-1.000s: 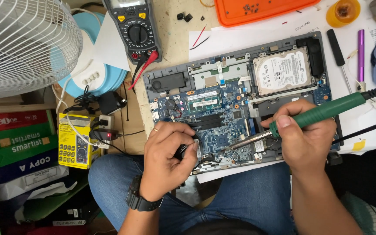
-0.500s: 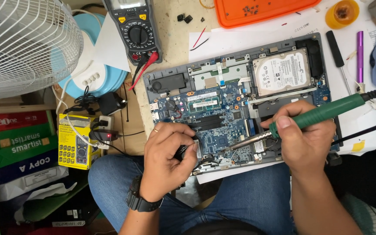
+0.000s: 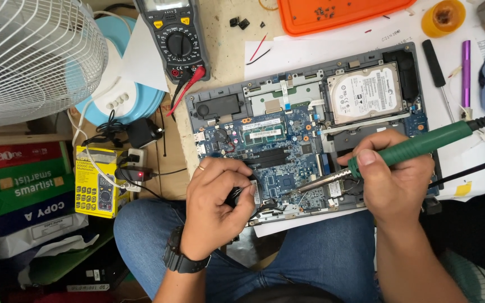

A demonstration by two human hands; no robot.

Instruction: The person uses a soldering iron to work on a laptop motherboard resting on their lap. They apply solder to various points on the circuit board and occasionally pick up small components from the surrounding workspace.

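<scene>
Laptop [image 3: 310, 140], back cover off, lies on white paper [image 3: 310, 53] at the desk edge just above the person's knees, blue board [image 3: 276, 146] up. Silver hard drive [image 3: 366, 92] sits in its bay at upper right, black speaker [image 3: 220, 105] at upper left.

Right hand [image 3: 394, 179] is closed pen-style round the green handle of a soldering iron [image 3: 416, 145]. Metal tip slants down-left onto the lower middle of the board, likely held low for fine control. Its black cable runs off the right edge.

Left hand [image 3: 220, 207], with a ring and a black watch [image 3: 182, 259] at the wrist, is curled on the laptop's lower left edge. Fingers pinch something small and dark just beside the tip; can't tell what it is. The heel of the hand seems to rest on the frame, probably to steady it.

Around: multimeter [image 3: 174, 33] at the top with red and black leads plugged in, placed close to the board. Orange tray [image 3: 338, 12] holds tiny dark bits, likely screws. Yellow roll [image 3: 443, 17] at top right. Screwdriver [image 3: 438, 66] and purple pen [image 3: 466, 64] lie on the paper to the right of the laptop. White fan [image 3: 29, 56] at far left, over a blue-and-white base [image 3: 122, 101]. Yellow box [image 3: 95, 185] and stacked paper reams [image 3: 21, 185] below it, beside the desk.
</scene>
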